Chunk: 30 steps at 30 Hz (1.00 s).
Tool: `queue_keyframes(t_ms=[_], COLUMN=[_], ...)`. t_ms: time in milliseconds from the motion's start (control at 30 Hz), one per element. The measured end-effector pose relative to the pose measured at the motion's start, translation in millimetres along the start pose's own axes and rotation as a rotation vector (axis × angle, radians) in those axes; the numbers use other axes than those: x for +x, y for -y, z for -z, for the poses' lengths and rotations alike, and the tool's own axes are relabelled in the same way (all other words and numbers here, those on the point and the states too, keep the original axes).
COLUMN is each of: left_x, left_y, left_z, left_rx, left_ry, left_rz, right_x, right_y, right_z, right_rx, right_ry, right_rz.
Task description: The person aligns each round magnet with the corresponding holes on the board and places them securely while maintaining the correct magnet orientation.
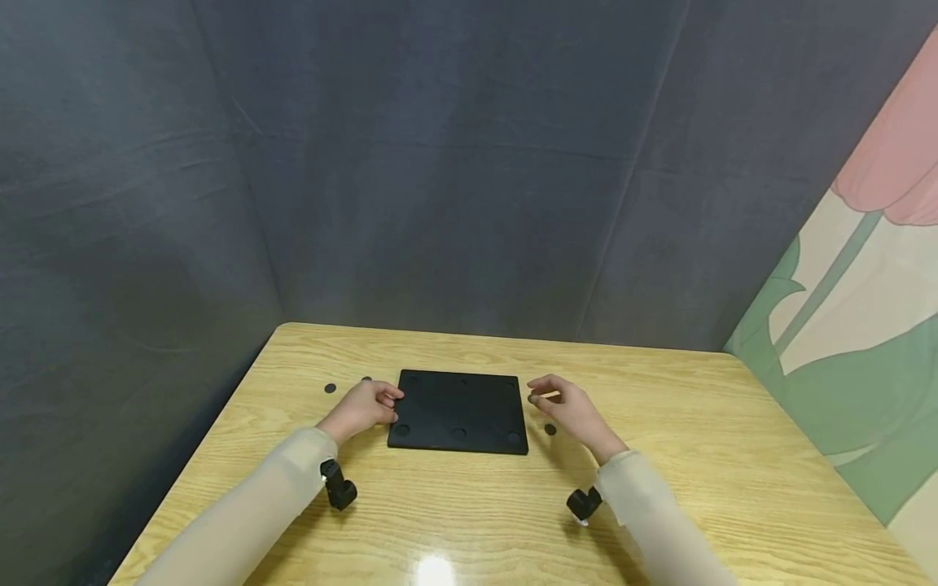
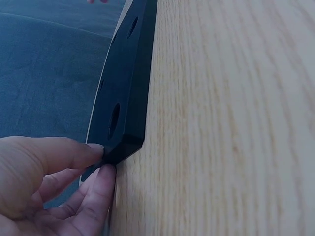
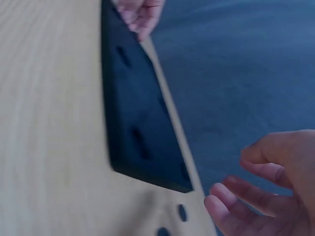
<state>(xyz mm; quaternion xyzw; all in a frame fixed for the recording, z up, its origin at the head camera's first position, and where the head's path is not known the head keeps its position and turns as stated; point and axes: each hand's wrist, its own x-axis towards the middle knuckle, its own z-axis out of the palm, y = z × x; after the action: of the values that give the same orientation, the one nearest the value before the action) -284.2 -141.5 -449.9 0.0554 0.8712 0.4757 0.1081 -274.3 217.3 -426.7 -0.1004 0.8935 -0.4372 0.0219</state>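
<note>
A flat black rectangular board (image 1: 458,407) with several round recesses lies on the wooden table. At its left edge, my left hand (image 1: 364,408) pinches the board; in the left wrist view the thumb (image 2: 91,151) is on the upper side and a fingertip (image 2: 106,174) lies against the edge. My right hand (image 1: 570,411) is just off the board's right edge, fingers loosely bent and apart, with nothing held in the right wrist view. Near it on the table are two small dark discs, one disc (image 3: 182,212) farther out and another disc (image 3: 163,231) nearer.
Beyond the left hand lie two more dark discs, one disc (image 1: 330,388) in full sight and one disc (image 1: 366,378) partly covered by the hand. A dark grey curtain (image 1: 454,203) hangs along the table's back edge. Light wooden tabletop (image 1: 696,456) extends to the right.
</note>
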Motion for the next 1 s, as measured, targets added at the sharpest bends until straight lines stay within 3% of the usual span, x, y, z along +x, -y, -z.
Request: queue_keyframes(t_ms=[267, 467, 700, 1000], left_x=[-0.7, -1.2, 0.3, -0.1], left_y=[0.8, 0.5, 0.5, -2.7], left_z=[2.7, 3.4, 3.1, -0.2], left_rx=[0.012, 0.006, 0.022, 0.011], left_ry=[-0.004, 0.006, 0.004, 0.006], left_rz=[0.009, 0.008, 0.006, 0.008], right_x=[-6.2, -9.8, -14.5, -20.7], right_y=[5.4, -5.7, -21.6, -35.8], right_z=[31.7, 45.9, 44.0, 31.3], right_rx=[0.063, 0.145, 0.178, 0.168], right_ry=[-0.043, -0.085, -0.097, -0.036], right_rz=[0.067, 0.134, 0.165, 0.076])
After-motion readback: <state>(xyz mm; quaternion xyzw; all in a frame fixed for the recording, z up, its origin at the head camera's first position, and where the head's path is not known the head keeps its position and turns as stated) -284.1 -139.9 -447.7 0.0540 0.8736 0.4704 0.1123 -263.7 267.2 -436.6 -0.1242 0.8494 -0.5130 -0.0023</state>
